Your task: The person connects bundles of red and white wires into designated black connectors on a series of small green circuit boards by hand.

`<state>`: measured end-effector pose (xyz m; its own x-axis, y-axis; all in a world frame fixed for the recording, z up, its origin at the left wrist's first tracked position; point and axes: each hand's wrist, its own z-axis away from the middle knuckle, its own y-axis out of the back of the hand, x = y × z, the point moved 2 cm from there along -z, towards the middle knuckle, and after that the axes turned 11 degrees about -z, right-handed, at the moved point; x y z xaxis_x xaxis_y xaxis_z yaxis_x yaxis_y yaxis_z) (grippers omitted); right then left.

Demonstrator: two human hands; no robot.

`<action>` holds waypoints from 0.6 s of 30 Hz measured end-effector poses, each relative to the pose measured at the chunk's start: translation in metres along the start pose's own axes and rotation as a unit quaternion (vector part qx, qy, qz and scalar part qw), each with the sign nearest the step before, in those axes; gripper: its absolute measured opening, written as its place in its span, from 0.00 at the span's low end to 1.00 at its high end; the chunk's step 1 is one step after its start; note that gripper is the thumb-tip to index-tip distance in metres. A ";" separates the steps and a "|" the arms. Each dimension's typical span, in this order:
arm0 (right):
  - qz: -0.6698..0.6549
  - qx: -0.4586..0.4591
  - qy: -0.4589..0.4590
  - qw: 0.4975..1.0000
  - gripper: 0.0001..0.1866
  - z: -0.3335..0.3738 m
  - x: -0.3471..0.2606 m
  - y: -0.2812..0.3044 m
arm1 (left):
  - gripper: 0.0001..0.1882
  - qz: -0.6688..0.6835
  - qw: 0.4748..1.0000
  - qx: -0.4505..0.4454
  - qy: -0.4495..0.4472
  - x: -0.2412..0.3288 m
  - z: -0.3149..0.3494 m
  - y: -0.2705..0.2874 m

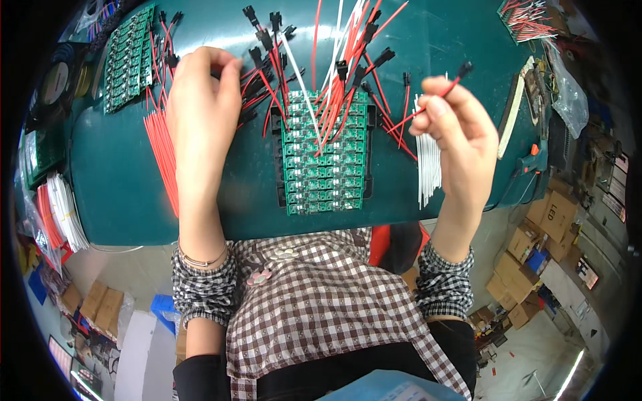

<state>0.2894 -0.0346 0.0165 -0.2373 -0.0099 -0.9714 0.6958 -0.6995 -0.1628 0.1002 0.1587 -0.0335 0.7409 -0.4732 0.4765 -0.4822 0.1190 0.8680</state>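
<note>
My right hand (pixel 461 134) pinches a red connector wire (pixel 428 105) between thumb and fingers. Its black plug end sticks out past the fingertips. My left hand (pixel 206 93) is raised beside a cluster of red wires with black plugs (pixel 262 70); its fingers are curled together, and what they hold, if anything, is hidden. Between the hands, a panel of green circuit boards (pixel 326 180) rests in a black holder (pixel 281 190). Red and white wires (pixel 338 110) lie over the panel's far half. Loose white wires (pixel 429 170) lie below my right hand, and red wires (pixel 162 157) beside my left forearm.
Another green board panel (pixel 129 60) lies at the far left. Bundled white wires (pixel 65 210) sit at the left table edge. A soldering tool with an orange-and-teal handle (pixel 533 160) and a clear plastic bag (pixel 568 100) are at right. Cardboard boxes (pixel 552 217) stand beyond the table.
</note>
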 end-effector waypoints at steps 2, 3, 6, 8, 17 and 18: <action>-0.039 -0.051 -0.010 0.998 0.09 0.016 0.008 -0.003 | 0.08 0.065 0.996 0.011 0.058 -0.004 -0.001 0.002; -0.063 -0.069 -0.009 0.996 0.08 0.023 0.014 -0.007 | 0.08 0.130 0.988 0.048 0.065 -0.005 -0.001 0.004; -0.125 -0.115 -0.041 0.985 0.05 0.034 0.031 -0.011 | 0.07 0.275 0.953 0.116 0.052 0.001 -0.002 0.020; -0.021 -0.096 -0.013 0.995 0.04 0.038 0.038 -0.013 | 0.09 0.297 0.946 0.122 0.051 0.002 0.001 0.027; 0.069 -0.052 0.058 0.995 0.04 0.046 0.043 -0.018 | 0.09 0.494 0.857 -0.035 0.141 -0.004 0.066 0.047; 0.069 -0.054 0.058 0.994 0.04 0.045 0.044 -0.017 | 0.08 0.518 0.839 -0.062 0.153 0.001 0.074 0.045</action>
<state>0.2368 -0.0550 -0.0161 -0.0592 -0.0143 -0.9981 0.7868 -0.6160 -0.0378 0.0451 0.0989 -0.0043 0.0487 0.1841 0.9817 -0.9030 0.4282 -0.0355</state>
